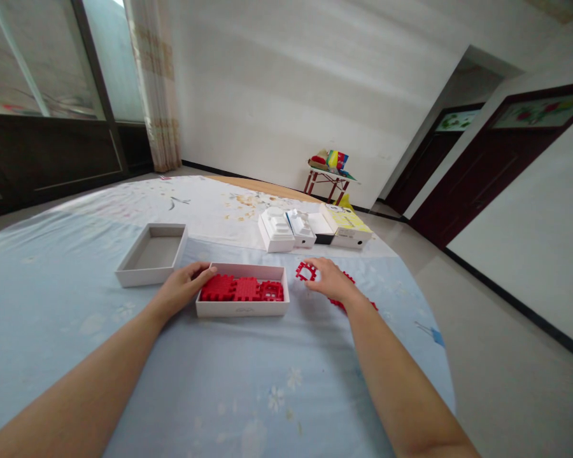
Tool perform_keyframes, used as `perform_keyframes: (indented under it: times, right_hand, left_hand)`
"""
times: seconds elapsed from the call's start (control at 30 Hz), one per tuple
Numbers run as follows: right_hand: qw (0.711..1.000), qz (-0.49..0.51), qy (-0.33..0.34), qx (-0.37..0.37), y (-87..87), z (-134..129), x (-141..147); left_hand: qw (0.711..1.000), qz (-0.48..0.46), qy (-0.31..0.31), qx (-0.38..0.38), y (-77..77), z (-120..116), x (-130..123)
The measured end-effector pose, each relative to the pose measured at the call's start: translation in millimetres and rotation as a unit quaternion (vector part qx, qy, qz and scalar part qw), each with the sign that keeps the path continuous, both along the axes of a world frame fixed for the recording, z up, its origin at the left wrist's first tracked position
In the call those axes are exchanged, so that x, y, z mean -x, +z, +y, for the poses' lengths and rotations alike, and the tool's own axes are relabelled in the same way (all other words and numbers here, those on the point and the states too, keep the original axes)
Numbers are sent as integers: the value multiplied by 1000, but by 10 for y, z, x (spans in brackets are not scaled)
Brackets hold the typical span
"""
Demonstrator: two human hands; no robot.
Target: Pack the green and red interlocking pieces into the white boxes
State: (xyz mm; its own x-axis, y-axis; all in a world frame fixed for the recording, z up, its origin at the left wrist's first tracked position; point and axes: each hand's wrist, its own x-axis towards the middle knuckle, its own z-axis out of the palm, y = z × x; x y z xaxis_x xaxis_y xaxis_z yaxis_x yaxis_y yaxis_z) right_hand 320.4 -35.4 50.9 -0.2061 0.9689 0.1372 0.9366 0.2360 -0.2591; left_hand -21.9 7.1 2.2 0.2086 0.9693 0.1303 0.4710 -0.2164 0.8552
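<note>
A shallow white box stands in front of me with red toothed plastic building pieces in it. My left hand grips the box at its left end, thumb over the rim and fingers round the outside. To the right of the box, my right hand pinches a red square frame piece with toothed edges, held above the table. More red pieces lie on the cloth behind and beneath that hand, partly hidden by it and the forearm.
Left of the box lies a white box lid, hollow side up. Farther back stand white boxes with moulded white inserts and a yellow-and-white box. A patterned cloth covers the round table. A small stand is by the wall.
</note>
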Motion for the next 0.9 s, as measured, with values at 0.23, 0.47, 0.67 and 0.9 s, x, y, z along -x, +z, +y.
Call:
perform_keyframes:
  times: [0.23, 0.47, 0.67, 0.9]
  right_hand:
    - [982, 26, 183, 30, 401, -41, 437]
    - [975, -96, 182, 84, 372, 31, 792]
    - [973, -89, 193, 90, 363, 53, 800]
    - [978, -114, 156, 75, 290, 84, 839]
  left_hand:
    - [1000, -7, 3, 4, 6, -9, -6]
    - [999, -31, 8, 4, 40, -33, -16]
    - [999, -30, 14, 7, 84, -54, -31]
    - [1000, -25, 9, 5, 89, -58, -30]
